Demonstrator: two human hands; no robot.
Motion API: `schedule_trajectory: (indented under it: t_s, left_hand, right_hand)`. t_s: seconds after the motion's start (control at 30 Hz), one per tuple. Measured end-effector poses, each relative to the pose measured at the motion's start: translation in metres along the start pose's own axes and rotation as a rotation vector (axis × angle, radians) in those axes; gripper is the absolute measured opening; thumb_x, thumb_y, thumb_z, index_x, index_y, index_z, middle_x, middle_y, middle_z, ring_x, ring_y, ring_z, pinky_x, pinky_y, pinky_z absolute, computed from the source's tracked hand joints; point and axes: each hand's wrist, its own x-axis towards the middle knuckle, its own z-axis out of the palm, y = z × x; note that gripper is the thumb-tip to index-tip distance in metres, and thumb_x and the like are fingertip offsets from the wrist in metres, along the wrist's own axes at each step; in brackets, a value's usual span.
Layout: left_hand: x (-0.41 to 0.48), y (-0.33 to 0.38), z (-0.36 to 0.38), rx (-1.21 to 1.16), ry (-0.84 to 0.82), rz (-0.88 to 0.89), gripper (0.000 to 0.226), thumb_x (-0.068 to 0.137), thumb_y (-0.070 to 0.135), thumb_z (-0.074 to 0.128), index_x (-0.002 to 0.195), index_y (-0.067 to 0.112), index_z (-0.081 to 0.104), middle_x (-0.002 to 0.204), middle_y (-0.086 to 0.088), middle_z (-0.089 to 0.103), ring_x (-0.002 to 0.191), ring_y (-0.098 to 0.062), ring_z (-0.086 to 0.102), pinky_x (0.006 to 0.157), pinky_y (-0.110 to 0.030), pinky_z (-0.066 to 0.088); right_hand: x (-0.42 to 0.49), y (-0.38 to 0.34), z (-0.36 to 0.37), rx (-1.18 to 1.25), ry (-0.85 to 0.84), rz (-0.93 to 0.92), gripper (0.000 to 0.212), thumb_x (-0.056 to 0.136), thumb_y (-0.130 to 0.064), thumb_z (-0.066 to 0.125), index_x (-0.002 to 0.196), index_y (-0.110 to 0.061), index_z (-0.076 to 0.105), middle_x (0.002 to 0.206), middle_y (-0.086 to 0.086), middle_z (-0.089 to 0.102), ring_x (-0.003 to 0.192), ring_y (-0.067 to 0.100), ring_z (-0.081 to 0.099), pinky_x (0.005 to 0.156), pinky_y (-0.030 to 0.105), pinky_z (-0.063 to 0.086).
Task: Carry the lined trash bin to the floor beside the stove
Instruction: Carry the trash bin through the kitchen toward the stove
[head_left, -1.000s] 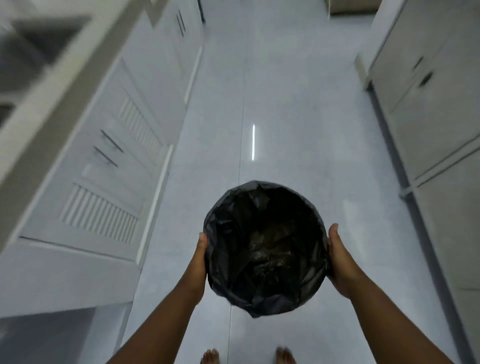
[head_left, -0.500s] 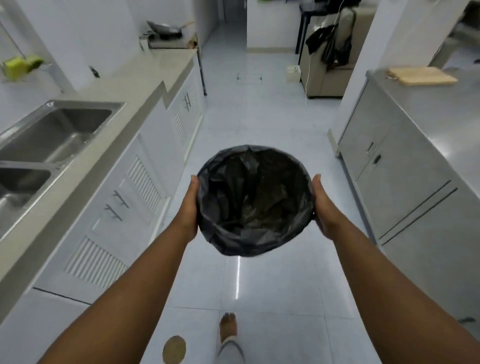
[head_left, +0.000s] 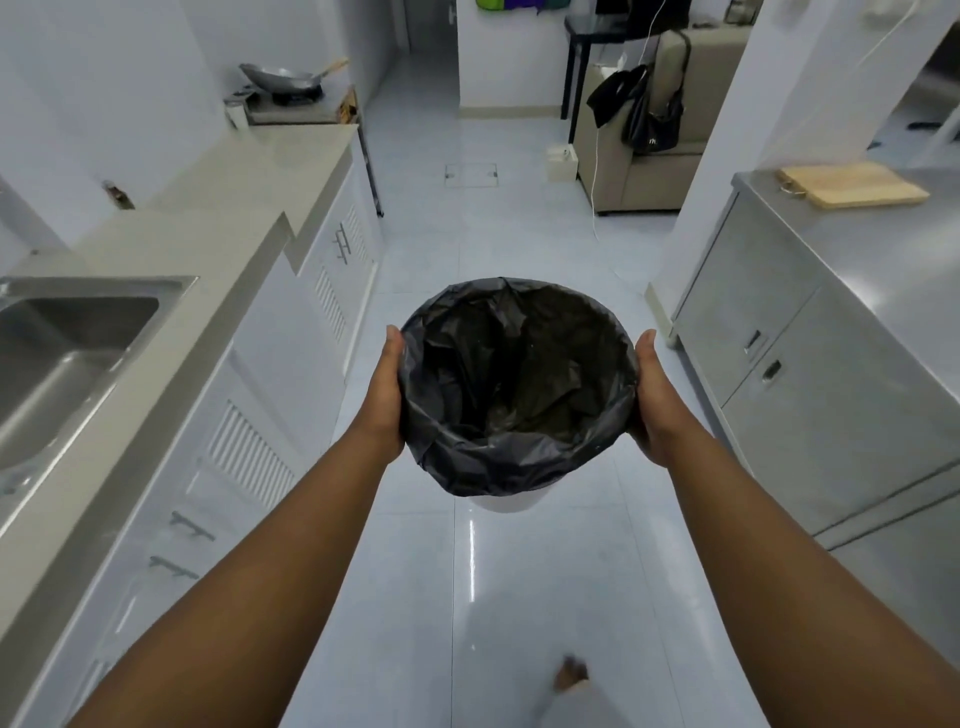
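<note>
The trash bin (head_left: 517, 395) is a small round white bin with a black plastic liner folded over its rim. I hold it in the air at waist height above the tiled aisle. My left hand (head_left: 383, 395) presses its left side and my right hand (head_left: 655, 400) presses its right side. The inside of the liner looks empty. The stove (head_left: 288, 104), with a metal wok on it, stands at the far end of the left counter.
A beige counter (head_left: 249, 218) with a steel sink (head_left: 67, 353) and white cabinets runs along the left. Steel cabinets (head_left: 800, 374) with a wooden cutting board (head_left: 852, 184) line the right. A beige armchair (head_left: 654, 135) with a black bag stands far ahead. My foot (head_left: 571, 675) shows below.
The view has lifted from the floor to the kitchen aisle. I have walked forward with the bin held between both hands; the stove and armchair are closer.
</note>
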Motion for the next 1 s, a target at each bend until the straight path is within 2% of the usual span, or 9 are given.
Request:
schedule_trajectory:
  t_s: [0.1,0.17,0.3,0.37,0.5,0.67,0.73,0.9,1.0]
  left_hand:
    - [0.065,0.016,-0.001,0.005,-0.028,0.013,0.069,0.083,0.081,0.029,0.117,0.039,0.073,0.125,-0.002,0.071,0.115,-0.024,0.066,0.087,-0.040,0.058]
    - [0.110,0.030,0.002,0.009,-0.028,0.025,0.067,0.084,0.081,0.028,0.113,0.041,0.074,0.122,0.001,0.073,0.113,-0.022,0.068,0.086,-0.039,0.059]
    - [0.203,0.054,0.009,0.012,0.056,0.011,0.068,0.083,0.081,0.030,0.116,0.040,0.073,0.125,0.000,0.072,0.114,-0.023,0.067,0.096,-0.044,0.054]
    - [0.221,0.058,0.009,-0.006,0.051,0.011,0.068,0.082,0.082,0.031,0.117,0.040,0.072,0.129,-0.003,0.069,0.117,-0.026,0.065,0.095,-0.044,0.053]
    - [0.321,0.090,0.012,-0.013,0.095,0.009,0.069,0.082,0.082,0.031,0.118,0.040,0.071,0.129,-0.003,0.069,0.119,-0.028,0.062,0.099,-0.047,0.050]
    - [0.439,0.122,0.001,-0.004,0.058,0.026,0.066,0.085,0.079,0.028,0.114,0.041,0.073,0.121,0.002,0.073,0.112,-0.021,0.068,0.084,-0.037,0.059]
    - [0.491,0.135,-0.009,0.006,0.049,0.034,0.066,0.085,0.080,0.029,0.116,0.040,0.073,0.122,0.001,0.073,0.113,-0.021,0.067,0.087,-0.038,0.058]
    - [0.623,0.174,-0.032,-0.004,0.013,0.021,0.067,0.087,0.077,0.028,0.119,0.037,0.072,0.123,-0.001,0.072,0.112,-0.021,0.068,0.084,-0.036,0.059]
    - [0.696,0.202,-0.047,0.034,0.019,0.003,0.069,0.086,0.079,0.029,0.123,0.037,0.069,0.125,-0.001,0.071,0.114,-0.021,0.067,0.092,-0.039,0.056]
  right_hand:
    - [0.065,-0.018,-0.010,0.005,0.004,0.002,0.093,0.074,-0.090,0.016,0.145,-0.038,0.046,0.143,0.000,0.055,0.129,0.026,0.051,0.109,0.051,0.039]
    - [0.113,-0.032,-0.020,-0.005,0.005,-0.010,0.086,0.076,-0.089,0.015,0.138,-0.042,0.052,0.132,-0.007,0.062,0.122,0.022,0.055,0.106,0.046,0.043]
    - [0.212,-0.069,-0.037,-0.015,-0.025,-0.018,0.066,0.076,-0.089,0.017,0.112,-0.058,0.062,0.103,-0.024,0.072,0.104,0.005,0.061,0.089,0.032,0.051]
    - [0.231,-0.075,-0.040,-0.004,-0.036,-0.013,0.067,0.075,-0.090,0.018,0.114,-0.057,0.061,0.107,-0.022,0.071,0.107,0.007,0.061,0.092,0.034,0.049]
    - [0.331,-0.117,-0.055,-0.051,-0.055,0.008,0.088,0.074,-0.089,0.019,0.141,-0.041,0.049,0.129,-0.009,0.060,0.118,0.018,0.055,0.105,0.044,0.042]
    - [0.453,-0.157,-0.062,-0.048,-0.035,0.016,0.084,0.078,-0.087,0.017,0.142,-0.041,0.047,0.129,-0.009,0.060,0.117,0.018,0.055,0.106,0.044,0.042]
    - [0.505,-0.170,-0.061,-0.053,-0.025,0.012,0.078,0.079,-0.086,0.017,0.137,-0.045,0.050,0.125,-0.011,0.062,0.116,0.017,0.056,0.104,0.043,0.043]
    - [0.629,-0.209,-0.054,-0.018,0.024,0.025,0.054,0.077,-0.087,0.021,0.102,-0.061,0.061,0.097,-0.028,0.069,0.099,0.003,0.061,0.088,0.031,0.049]
    - [0.697,-0.238,-0.051,-0.022,0.038,0.031,0.055,0.079,-0.086,0.020,0.104,-0.059,0.061,0.099,-0.026,0.068,0.099,0.004,0.061,0.085,0.028,0.049]
